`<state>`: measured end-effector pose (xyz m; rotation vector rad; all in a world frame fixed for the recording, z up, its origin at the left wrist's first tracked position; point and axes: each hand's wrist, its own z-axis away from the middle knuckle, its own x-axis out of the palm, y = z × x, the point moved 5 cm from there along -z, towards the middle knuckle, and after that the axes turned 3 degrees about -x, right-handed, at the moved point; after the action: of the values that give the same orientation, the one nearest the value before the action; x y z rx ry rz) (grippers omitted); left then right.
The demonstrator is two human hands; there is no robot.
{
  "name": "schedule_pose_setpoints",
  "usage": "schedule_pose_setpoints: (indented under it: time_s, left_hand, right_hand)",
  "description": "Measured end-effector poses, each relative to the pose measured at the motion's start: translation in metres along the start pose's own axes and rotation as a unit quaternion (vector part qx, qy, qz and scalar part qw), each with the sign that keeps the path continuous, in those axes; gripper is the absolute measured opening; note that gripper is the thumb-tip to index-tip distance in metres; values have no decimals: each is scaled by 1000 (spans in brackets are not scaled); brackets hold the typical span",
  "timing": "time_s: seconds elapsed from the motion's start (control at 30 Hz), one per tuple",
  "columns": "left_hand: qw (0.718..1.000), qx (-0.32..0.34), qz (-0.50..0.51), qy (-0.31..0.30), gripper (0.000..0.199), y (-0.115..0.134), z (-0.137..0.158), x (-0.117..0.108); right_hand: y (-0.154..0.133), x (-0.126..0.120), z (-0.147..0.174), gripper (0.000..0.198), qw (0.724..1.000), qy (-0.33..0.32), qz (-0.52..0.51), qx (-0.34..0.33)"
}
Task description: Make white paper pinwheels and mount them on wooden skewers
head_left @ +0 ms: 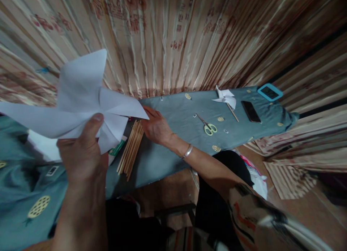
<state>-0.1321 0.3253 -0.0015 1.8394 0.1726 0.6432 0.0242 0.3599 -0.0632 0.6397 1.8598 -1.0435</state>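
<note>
A large white paper pinwheel [81,99] is in my left hand [84,146], its blades folded in to the centre. My left thumb presses on the paper just below that centre, and the other fingers are behind it. My right hand [155,126] reaches over the table at the upper end of a bundle of thin wooden sticks [131,150]. One blade's tip covers part of its fingers, so I cannot tell whether they hold anything. A green and white tube or packet [118,148] lies left of the sticks, partly hidden by the pinwheel.
Green-handled scissors [208,128], a small finished pinwheel [226,96] on a stick, a dark phone [251,111] and a blue-framed device [270,92] lie on the grey-green tablecloth [179,117]. A patterned curtain [162,38] hangs behind. White paper [45,146] lies at the left.
</note>
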Motion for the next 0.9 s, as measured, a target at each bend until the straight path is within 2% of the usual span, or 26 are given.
schedule_pose_setpoints:
  time_s: [0.17,0.3,0.47,0.53,0.77,0.9]
  left_hand:
    - [999,-43,2,15,28,-10,6,4]
    - [997,-70,-4,9,25,-20,14,11]
    - [992,-112,-6,-60,15,-32,30,25]
    - [990,-127,-12,-64,15,-36,35,28]
    - [985,-146,-61,-63,21,-46,41,27]
    - [981,-153,-94,-69,30,-52,43,24]
  right_hand:
    - [37,-16,82,25,997,40,63,32]
    - [57,-26,122,25,997,62,51,3]
    - [74,-28,136,27,998,46,35,-13]
    - [79,-27,139,27,999,46,26,-10]
    - [83,-40,155,30,987,133,-11,88]
    - [75,-40,149,25,979,144,-80,116]
